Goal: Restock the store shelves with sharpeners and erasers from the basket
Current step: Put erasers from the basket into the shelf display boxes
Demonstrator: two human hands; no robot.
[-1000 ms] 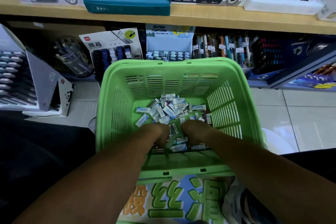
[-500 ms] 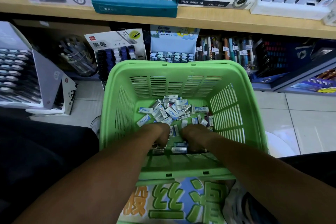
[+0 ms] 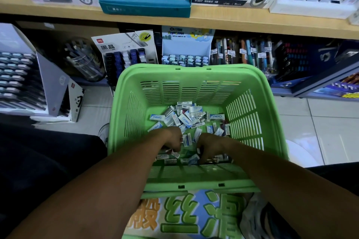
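Note:
A green slotted basket (image 3: 194, 72) stands on the floor in front of me. Several small white and blue erasers (image 3: 186, 119) lie loose on its bottom. Both my hands are down inside it near the front wall. My left hand (image 3: 172, 139) has its fingers curled down into the pile, with small erasers showing at its fingertips. My right hand (image 3: 209, 145) is curled the same way over erasers near the front. The fingertips of both hands are hidden, so what each one grips is unclear.
A wooden shelf (image 3: 213, 23) with pen and pencil boxes runs overhead. Below it stand an eraser display box (image 3: 186, 48), a lead-refill display (image 3: 124, 50) and pen racks (image 3: 242, 52). Tiled floor (image 3: 320, 126) lies right; a printed bag (image 3: 184, 217) sits under my arms.
Both hands stay in the basket and have shifted slightly among the erasers near the front wall. The view has moved a little to the left.

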